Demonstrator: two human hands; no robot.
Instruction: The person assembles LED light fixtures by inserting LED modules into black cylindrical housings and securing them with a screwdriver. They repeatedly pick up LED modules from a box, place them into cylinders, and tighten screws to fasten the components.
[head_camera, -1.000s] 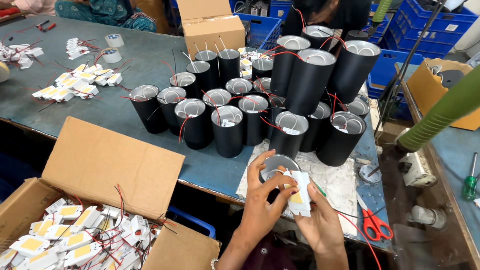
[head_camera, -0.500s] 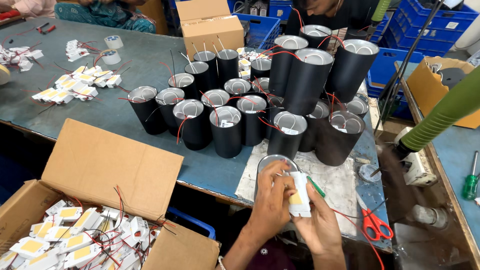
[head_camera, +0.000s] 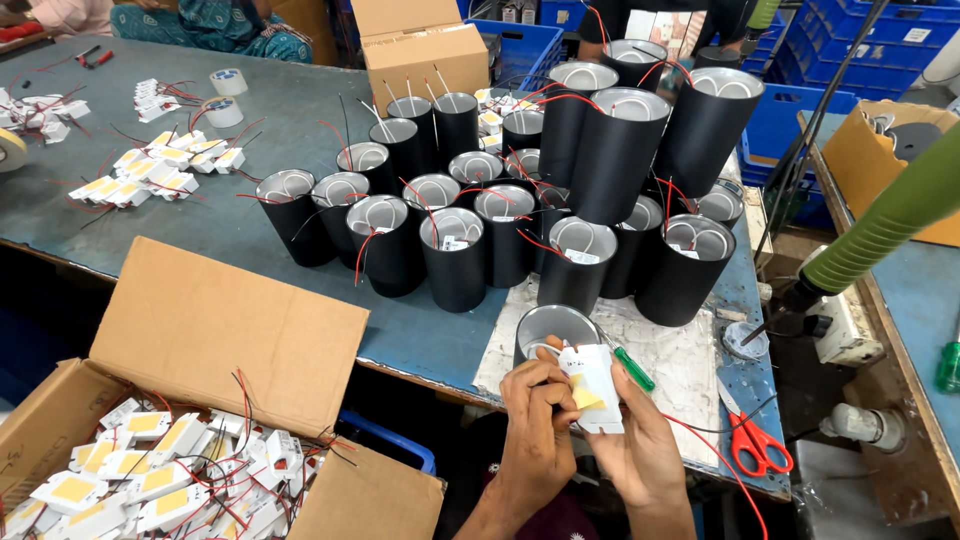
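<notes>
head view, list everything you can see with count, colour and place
black cylinder housings: about twenty, black with silver insides, centre of table
white driver module: one, white with a yellow patch, held at the near table edge
open cardboard box: one, brown, lower left, full of white modules
loose white modules: a cluster, white and yellow, left of table
tape rolls: two, white, far left
scissors: one pair, red handles, lower right
green screwdriver: one, beside the module
table: one, blue-grey
left hand: peeling the yellow patch
right hand: holding the module
</notes>
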